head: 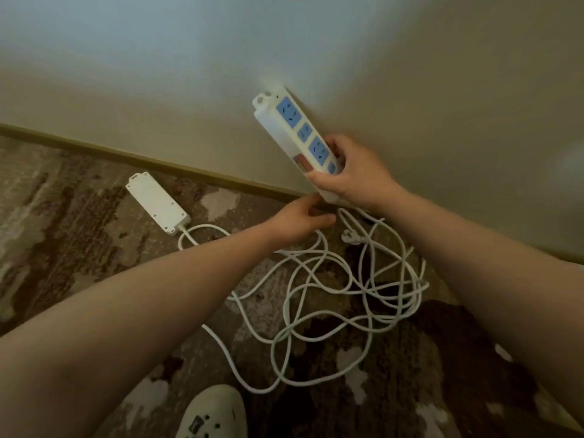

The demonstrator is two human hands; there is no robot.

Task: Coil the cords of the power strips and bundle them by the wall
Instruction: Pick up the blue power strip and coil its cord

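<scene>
My right hand grips the lower end of a white power strip with blue sockets, held up in the air in front of the wall, sockets facing me. My left hand is just below that strip's lower end, fingers loosely curled; whether it touches the cord there I cannot tell. A second white power strip lies face down on the floor to the left. White cords lie in a loose tangle on the floor under my hands, with a white plug among them.
The wall meets the patterned brown floor along a brown skirting strip. A white perforated shoe shows at the bottom edge, near the closest cord loop.
</scene>
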